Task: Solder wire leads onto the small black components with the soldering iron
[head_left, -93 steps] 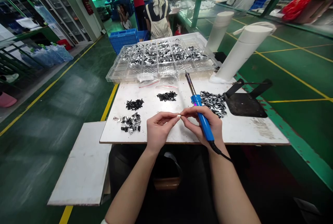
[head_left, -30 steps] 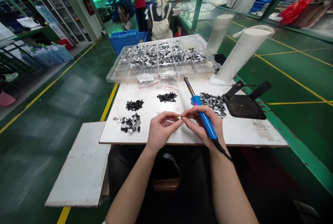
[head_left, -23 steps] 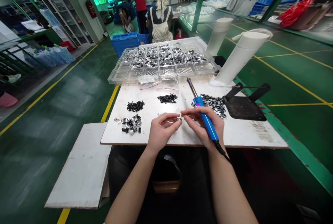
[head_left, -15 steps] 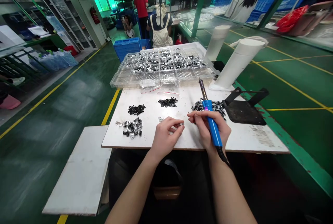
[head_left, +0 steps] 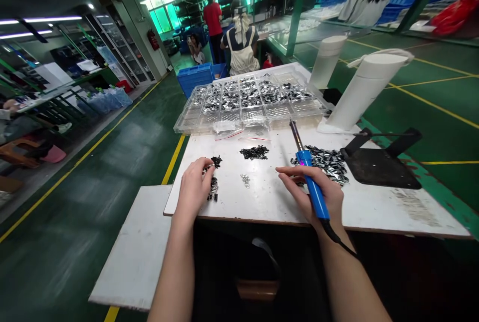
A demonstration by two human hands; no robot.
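My left hand (head_left: 194, 184) is over the pile of black and silver foil-like pieces (head_left: 213, 188) at the table's left, partly hiding it. Its fingers are curled, thumb near index; anything between them is too small to make out. A small heap of black parts (head_left: 216, 161) lies just beyond these fingertips. In my right hand (head_left: 318, 189) is a blue-handled soldering iron (head_left: 316, 196), its metal tip pointing up and away. The index finger and thumb of that hand stretch leftward past the handle. Between my hands lie tiny silvery pieces (head_left: 245, 180) on the white tabletop (head_left: 258, 202).
Another heap of black parts (head_left: 254, 152) lies mid-table. Behind the iron is a larger shiny pile (head_left: 329, 162). A clear compartment tray (head_left: 187, 125) spans the back. A black metal stand (head_left: 389, 167) and white cylinders (head_left: 359, 87) are at right. People work beyond.
My left hand has moved left from the middle of the table to the foil-like pile. My right hand still holds the soldering iron, thumb and index now farther apart. The view has shifted.
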